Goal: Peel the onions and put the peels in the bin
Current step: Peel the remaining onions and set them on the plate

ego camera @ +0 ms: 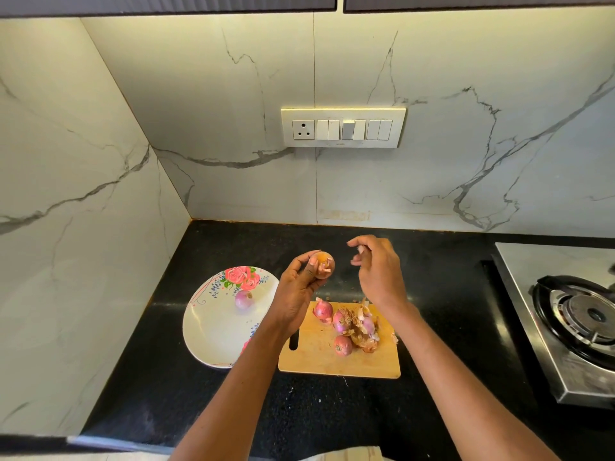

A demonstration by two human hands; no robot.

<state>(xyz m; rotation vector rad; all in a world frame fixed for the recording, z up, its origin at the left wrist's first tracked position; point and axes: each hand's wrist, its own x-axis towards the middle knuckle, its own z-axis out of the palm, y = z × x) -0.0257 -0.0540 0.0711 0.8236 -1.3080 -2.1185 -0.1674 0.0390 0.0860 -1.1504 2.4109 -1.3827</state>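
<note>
— So, count them for me, starting nearest the hands.

— One onion (322,263) sits in the left hand (297,287), fingers and thumb curled around it, loose skin hanging off its right side. The right hand (377,271) is raised just beside it, apart from the onion, fingers bent; a small scrap of peel (360,249) seems pinched at the fingertips, though it is tiny.

— And below the hands?

— A wooden cutting board (316,357) lies under the right forearm. On it are three unpeeled red onions (342,345), plus one paler onion half buried in a heap of peels (364,339).

— Left of the left hand?

— One white plate (213,334) printed with pink roses, holding a single peeled onion (244,299).

— Farther out?

— To the right of the right arm, one gas burner (585,314) on a steel stove, standing on the black counter (206,394). Beyond both hands, one switch panel (342,128) on the marble wall, with one socket. No writing is legible anywhere.
</note>
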